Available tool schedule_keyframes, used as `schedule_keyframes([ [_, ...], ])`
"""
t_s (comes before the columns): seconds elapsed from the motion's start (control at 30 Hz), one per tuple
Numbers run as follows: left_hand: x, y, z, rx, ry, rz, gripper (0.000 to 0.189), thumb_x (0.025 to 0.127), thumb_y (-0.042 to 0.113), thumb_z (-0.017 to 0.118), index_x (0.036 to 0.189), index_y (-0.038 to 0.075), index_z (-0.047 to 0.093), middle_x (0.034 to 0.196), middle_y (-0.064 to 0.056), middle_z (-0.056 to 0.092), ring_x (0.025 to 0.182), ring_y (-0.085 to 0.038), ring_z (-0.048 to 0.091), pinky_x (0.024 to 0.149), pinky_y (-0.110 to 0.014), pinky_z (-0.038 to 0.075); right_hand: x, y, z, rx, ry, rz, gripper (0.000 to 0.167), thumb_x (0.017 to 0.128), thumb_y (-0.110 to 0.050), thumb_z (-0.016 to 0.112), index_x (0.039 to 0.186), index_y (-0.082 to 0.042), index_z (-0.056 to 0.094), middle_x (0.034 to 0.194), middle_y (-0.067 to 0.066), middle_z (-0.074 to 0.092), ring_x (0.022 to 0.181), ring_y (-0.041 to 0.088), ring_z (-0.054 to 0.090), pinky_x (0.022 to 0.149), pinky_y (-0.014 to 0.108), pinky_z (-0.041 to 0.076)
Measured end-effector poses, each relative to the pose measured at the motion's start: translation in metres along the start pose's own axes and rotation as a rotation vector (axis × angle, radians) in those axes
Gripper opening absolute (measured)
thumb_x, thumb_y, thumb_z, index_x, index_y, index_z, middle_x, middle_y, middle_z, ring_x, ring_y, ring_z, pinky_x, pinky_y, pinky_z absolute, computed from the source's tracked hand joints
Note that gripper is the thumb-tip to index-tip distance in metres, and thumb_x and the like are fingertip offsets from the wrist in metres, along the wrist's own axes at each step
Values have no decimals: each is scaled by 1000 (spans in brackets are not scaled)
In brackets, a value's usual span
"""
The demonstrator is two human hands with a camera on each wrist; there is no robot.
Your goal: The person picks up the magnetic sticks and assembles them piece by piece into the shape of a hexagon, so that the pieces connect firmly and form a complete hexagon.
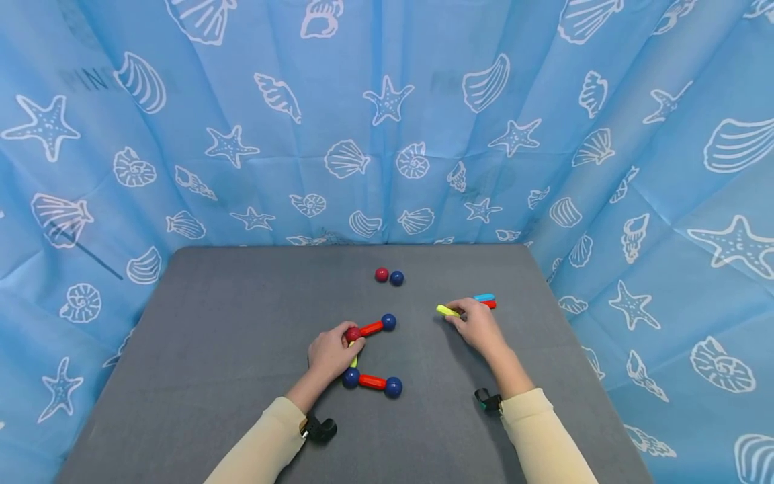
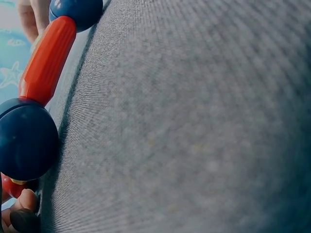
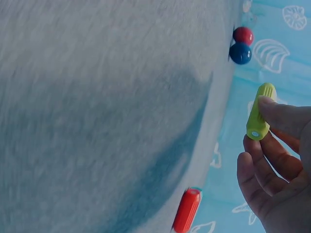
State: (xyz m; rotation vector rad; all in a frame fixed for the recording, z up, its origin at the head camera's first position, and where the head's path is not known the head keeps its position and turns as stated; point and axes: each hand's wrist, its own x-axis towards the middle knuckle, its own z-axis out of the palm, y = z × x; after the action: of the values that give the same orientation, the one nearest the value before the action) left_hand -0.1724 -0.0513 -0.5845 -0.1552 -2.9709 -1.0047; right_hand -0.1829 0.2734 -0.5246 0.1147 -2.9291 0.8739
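Observation:
My right hand pinches a yellow-green magnetic rod between thumb and fingertips; the right wrist view shows the rod raised above the table. My left hand holds a red ball at a corner of a built shape on the table. From that ball, a red rod runs to a blue ball. A yellow rod, partly hidden by the left thumb, leads down to another blue ball. A second red rod joins it to a third blue ball.
Farther back lie a loose red ball and a loose blue ball, side by side. Just beyond the right hand are a light blue rod and a red rod. A shell-patterned curtain hangs behind the grey table.

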Motion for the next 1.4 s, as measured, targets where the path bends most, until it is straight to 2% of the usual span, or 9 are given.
schedule_keyframes([
  [0.53,2,-3,4,14,23,11,28,89,44,72,110,26,70,62,9,47,53,-12,42,55,-29,28,1,-27,21,21,-26,-49,22,89,-16,78,110,-10,76,108,9,72,92,23,67,84,42,56],
  [1.07,0,-4,4,-2,35,24,26,89,42,72,109,25,70,61,8,47,52,-12,41,54,-29,27,0,-40,40,37,-51,-90,21,89,-15,79,109,-11,77,105,5,72,91,19,66,83,40,55],
  [1.4,1,-2,5,-5,41,16,24,89,41,72,108,26,70,60,8,46,52,-13,41,53,-29,27,0,-49,47,23,-100,-104,21,87,-15,80,108,-12,76,102,3,71,87,16,62,82,38,53],
])
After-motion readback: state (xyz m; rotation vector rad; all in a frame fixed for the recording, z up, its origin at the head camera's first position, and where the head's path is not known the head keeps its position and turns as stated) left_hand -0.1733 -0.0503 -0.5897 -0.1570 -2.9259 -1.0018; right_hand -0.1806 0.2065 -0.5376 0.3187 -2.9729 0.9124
